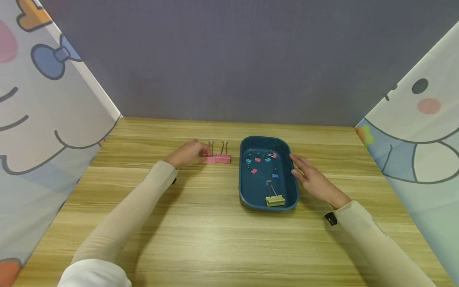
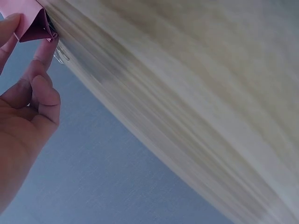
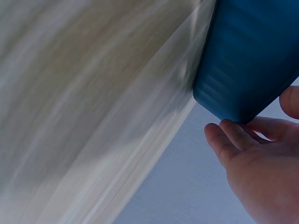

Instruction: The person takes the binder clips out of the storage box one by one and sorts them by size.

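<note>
Two large pink binder clips stand side by side on the table, their wire handles pointing to the back. My left hand (image 1: 189, 153) pinches the left pink binder clip (image 1: 211, 160) between thumb and fingers; the left wrist view shows the folded end of a pink clip (image 2: 29, 18) at the fingertips. The right pink binder clip (image 1: 223, 159) stands right beside it. To the right is a blue tray (image 1: 242, 175). My right hand (image 1: 315, 181) rests its outstretched fingers against the tray's right side, the thumb near the rim.
Inside the tray lie a large yellow binder clip (image 1: 275, 200) at the near end and several small clips, among them a blue clip (image 1: 275, 175) and a pink clip (image 1: 254, 171). A grey panel (image 1: 236, 63) borders the wooden table (image 1: 201, 239) at the back.
</note>
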`<state>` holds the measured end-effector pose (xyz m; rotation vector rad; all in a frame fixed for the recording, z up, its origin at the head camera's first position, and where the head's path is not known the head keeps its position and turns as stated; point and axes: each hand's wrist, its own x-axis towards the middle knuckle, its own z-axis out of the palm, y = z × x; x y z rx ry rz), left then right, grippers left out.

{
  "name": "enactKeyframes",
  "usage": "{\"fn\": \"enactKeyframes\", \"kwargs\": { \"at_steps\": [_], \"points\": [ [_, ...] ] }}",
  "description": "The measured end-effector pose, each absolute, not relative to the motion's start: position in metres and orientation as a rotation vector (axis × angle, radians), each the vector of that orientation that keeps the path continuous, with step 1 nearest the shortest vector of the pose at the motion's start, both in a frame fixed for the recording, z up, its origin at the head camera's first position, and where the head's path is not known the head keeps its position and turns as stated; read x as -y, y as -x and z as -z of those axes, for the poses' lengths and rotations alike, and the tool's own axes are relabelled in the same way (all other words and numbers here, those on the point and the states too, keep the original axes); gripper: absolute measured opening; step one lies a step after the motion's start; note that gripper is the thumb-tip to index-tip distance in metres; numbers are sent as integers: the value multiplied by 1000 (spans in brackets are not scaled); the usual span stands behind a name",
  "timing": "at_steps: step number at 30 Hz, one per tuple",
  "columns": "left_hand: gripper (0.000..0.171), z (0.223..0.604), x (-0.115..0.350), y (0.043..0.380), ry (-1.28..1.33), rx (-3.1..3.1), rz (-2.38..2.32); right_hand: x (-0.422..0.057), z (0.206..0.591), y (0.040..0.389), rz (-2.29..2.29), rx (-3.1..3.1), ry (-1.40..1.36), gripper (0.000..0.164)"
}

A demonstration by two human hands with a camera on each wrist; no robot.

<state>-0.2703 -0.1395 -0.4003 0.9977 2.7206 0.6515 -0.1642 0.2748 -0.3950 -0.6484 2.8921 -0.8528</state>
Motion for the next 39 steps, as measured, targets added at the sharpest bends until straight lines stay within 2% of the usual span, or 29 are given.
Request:
{"fn": "enactKeyframes", "kwargs": {
  "at_steps": [16,27,39],
  "points": [
    [15,387,143,271,-822,-2730,-713,-274,394,164,861,-2891,632,54],
    [21,376,140,265,-932,-2756,-733,-275,392,164,868,-2903,657,53],
    [17,366,127,248,-1122,-2792,-744,-275,395,163,875,-2879,654,53]
  ]
}}
